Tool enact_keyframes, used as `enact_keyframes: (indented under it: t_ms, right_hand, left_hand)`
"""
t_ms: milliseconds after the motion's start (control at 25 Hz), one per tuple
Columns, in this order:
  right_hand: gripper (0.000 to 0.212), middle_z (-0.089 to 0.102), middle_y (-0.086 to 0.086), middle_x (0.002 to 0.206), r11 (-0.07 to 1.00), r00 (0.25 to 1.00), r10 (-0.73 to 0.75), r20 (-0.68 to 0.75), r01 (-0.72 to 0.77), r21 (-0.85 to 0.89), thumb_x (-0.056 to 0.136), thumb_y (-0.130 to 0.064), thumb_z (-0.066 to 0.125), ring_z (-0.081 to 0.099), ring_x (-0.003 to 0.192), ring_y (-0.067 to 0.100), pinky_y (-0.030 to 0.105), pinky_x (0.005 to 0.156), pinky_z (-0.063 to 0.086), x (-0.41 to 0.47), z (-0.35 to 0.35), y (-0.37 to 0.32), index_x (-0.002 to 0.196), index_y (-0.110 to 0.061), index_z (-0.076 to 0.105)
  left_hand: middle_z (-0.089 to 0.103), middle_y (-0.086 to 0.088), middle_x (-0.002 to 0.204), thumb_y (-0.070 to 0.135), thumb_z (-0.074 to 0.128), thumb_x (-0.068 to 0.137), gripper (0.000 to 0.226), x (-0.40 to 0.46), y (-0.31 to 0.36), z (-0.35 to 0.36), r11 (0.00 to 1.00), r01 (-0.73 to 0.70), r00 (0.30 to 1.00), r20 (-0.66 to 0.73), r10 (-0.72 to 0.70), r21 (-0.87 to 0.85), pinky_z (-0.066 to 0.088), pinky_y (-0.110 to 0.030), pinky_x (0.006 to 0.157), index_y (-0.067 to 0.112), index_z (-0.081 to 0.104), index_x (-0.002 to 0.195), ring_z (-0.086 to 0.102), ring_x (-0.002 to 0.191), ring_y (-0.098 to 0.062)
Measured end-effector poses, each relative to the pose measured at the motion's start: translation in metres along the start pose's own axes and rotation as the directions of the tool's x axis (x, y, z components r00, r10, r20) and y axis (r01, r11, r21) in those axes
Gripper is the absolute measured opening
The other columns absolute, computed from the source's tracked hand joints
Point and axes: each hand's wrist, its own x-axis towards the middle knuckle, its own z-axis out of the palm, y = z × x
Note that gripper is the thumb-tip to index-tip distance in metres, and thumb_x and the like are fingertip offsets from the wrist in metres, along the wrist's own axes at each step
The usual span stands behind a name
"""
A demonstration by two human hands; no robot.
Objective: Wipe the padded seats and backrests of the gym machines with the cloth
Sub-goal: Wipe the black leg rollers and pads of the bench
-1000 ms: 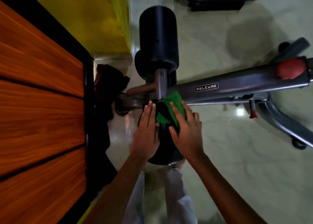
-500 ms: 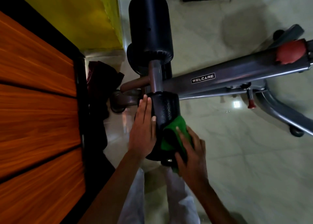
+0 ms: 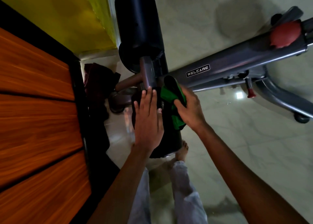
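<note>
A black padded roller (image 3: 167, 139) of a grey gym machine (image 3: 237, 61) sits just below me. My left hand (image 3: 148, 120) lies flat on the roller's left side with straight fingers. My right hand (image 3: 189, 108) grips a green cloth (image 3: 171, 95) against the roller's upper right side, near the frame. A second, longer black roller (image 3: 138, 25) stands on the far side of the grey post (image 3: 148, 73) between them.
An orange wooden panel (image 3: 33, 113) with a black edge fills the left. A yellow wall (image 3: 67, 15) is behind it. Dark cloth (image 3: 100, 81) lies on the pale tiled floor (image 3: 237, 147). The machine has a red knob (image 3: 284, 34) and a wheeled leg (image 3: 301, 118). My feet are below the roller.
My right hand has slid the cloth from the roller's near end back up toward the frame. My left hand has stayed on the roller's left side.
</note>
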Motion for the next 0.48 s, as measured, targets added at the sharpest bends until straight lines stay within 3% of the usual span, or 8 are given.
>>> enact_keyframes:
  t_ms: [120,200,280,400,480]
  right_hand:
    - [0.059,0.052,0.012,0.131,1.0,1.0,-0.027,-0.001,0.027,0.007,0.078,-0.02,0.049,0.043,0.111,0.012,0.023,0.099,0.033,-0.033,0.003,0.007,0.136,-0.007,0.049]
    - [0.061,0.05,0.014,0.134,1.0,1.0,-0.021,-0.009,0.021,-0.009,0.078,-0.027,0.047,0.045,0.112,0.021,0.016,0.098,0.028,-0.069,0.003,0.02,0.136,-0.007,0.048]
    - [0.061,0.05,0.012,0.135,1.0,1.0,0.009,0.005,-0.009,0.007,0.078,-0.03,0.044,0.049,0.116,0.027,0.021,0.1,0.033,-0.107,0.001,0.036,0.136,-0.012,0.049]
    - [0.058,0.047,-0.002,0.137,0.998,1.0,0.014,0.027,-0.016,0.058,0.08,-0.027,0.046,0.047,0.122,0.024,0.036,0.104,0.037,-0.147,-0.004,0.05,0.137,-0.03,0.044]
    - [0.059,0.048,-0.001,0.135,0.997,1.0,0.019,0.009,-0.02,0.077,0.078,-0.028,0.045,0.049,0.12,0.029,0.036,0.102,0.039,-0.141,-0.003,0.051,0.137,-0.032,0.045]
  left_hand:
    - [0.008,-0.001,0.158,0.026,0.018,0.101,0.052,0.0,-0.006,0.007,0.999,-0.007,1.0,-0.004,0.007,0.037,0.002,-0.041,0.119,0.01,0.012,0.15,0.002,0.147,-0.015]
    - [0.01,-0.002,0.158,0.026,0.019,0.101,0.052,0.0,-0.007,0.009,0.999,-0.011,1.0,-0.012,0.012,0.032,0.002,-0.042,0.119,0.01,0.014,0.15,0.003,0.147,-0.015]
    - [0.012,-0.003,0.158,0.027,0.02,0.101,0.052,0.0,-0.007,0.009,1.0,-0.007,1.0,-0.024,0.007,0.021,0.003,-0.043,0.119,0.011,0.017,0.15,0.004,0.147,-0.016]
    - [0.013,-0.004,0.158,0.028,0.019,0.101,0.052,0.0,-0.005,0.009,1.0,-0.01,0.999,-0.035,0.01,0.012,-0.001,-0.039,0.12,0.01,0.019,0.149,0.004,0.147,-0.016]
    - [0.015,-0.006,0.158,0.028,0.02,0.101,0.052,0.0,-0.005,0.008,1.0,-0.01,0.999,-0.037,0.011,0.011,-0.004,-0.034,0.119,0.009,0.019,0.149,0.002,0.147,-0.014]
